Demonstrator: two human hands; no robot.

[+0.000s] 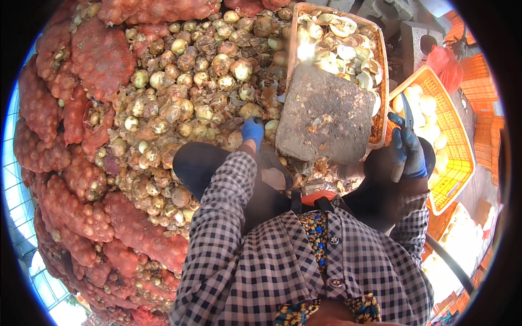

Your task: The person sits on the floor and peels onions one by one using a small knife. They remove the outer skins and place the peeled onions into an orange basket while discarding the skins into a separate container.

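My left hand (253,132), in a blue glove, reaches down into a large heap of onions (185,81). Its fingertips are at or beside a brownish onion (251,111); whether they grip it is hidden. In a darker blue-grey glove, my right hand (410,153) holds a knife (407,110) over my right knee, its blade towards the far side and its handle running down past the fingers. Between the hands, a worn, dirty board (328,116) lies across the near part of an orange crate (386,81), scattered with bits of skin.
Onion peelings and cut pieces (346,53) fill the far part of that crate. A yellow-orange crate (458,163) with peeled onions (428,106) stands at my right. Red mesh sacks (102,59) of onions pile up on the left. Concrete blocks (420,38) lie at the far right.
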